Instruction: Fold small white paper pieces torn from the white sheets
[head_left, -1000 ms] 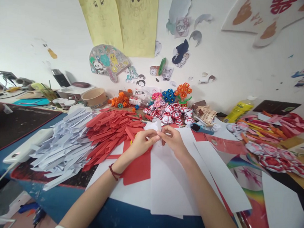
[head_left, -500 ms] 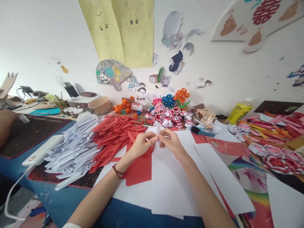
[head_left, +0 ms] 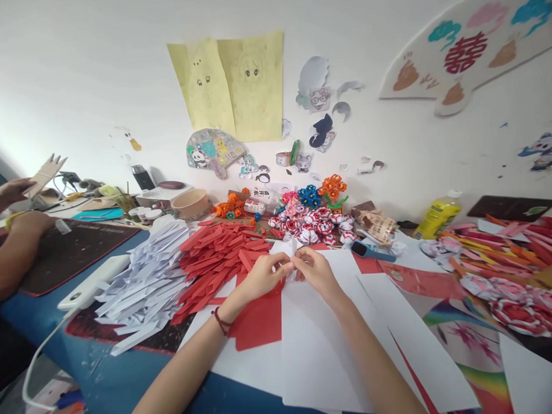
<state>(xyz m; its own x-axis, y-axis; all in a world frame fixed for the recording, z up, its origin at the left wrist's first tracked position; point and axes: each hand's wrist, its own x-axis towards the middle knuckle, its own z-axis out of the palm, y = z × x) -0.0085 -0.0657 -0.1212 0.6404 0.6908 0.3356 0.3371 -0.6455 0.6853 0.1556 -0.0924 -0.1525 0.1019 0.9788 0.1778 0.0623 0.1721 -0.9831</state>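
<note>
Above the white paper sheets [head_left: 326, 350], my left hand [head_left: 267, 277] and my right hand [head_left: 319, 275] meet with their fingertips pinched on a small white paper strip [head_left: 294, 247]. Its upper end sticks up between the fingers, while the fingers cover much of the rest. Both hands are closed on it. Left of my hands lie a pile of folded red paper strips [head_left: 214, 257] and a pile of folded white paper strips [head_left: 145, 278]. A red sheet [head_left: 257, 322] sits under my left wrist.
Red-and-white paper flowers [head_left: 322, 223] are heaped behind my hands, near a blue watch [head_left: 372, 251]. A yellow bottle [head_left: 438, 214] stands right. On the left are a white power strip [head_left: 95, 283] and another person's arm [head_left: 19, 252]; a hand there holds a wooden hand model [head_left: 46, 174].
The whole view has shifted, so things sit lower and slightly right. My hands stay together on the white strip, with small finger movement. More of the other person's hand shows at left.
</note>
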